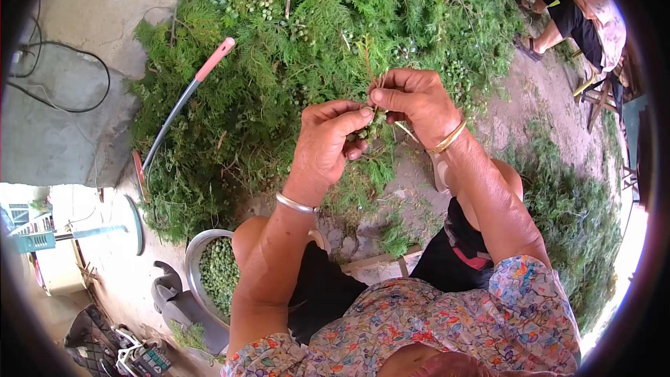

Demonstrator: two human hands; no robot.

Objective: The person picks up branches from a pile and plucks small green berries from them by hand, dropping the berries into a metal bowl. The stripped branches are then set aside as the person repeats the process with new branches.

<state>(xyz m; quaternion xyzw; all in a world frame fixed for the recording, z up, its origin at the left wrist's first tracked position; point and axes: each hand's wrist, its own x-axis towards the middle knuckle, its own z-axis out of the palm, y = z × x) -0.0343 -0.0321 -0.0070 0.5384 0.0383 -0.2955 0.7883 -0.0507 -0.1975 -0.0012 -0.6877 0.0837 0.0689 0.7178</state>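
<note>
My left hand [328, 139] is closed, its thumb and fingers pinched at a small sprig with green cones [377, 126]. Beside it my right hand [421, 103] pinches the sprig's thin brown stem, so the two hands almost touch. A large heap of cut evergreen branches [279, 77] lies just beyond them, with pale green cones among the leaves. Near my left forearm, a metal bowl [191, 265] holds many loose green cones [220, 276]. Curled fingers partly hide the sprig.
A curved grey tool with a pink grip [215, 60] rests against the heap's left side. Another person [576, 14] sits at the upper right. More cut branches [565, 202] lie to the right. A black cable [105, 77] loops over concrete at the left.
</note>
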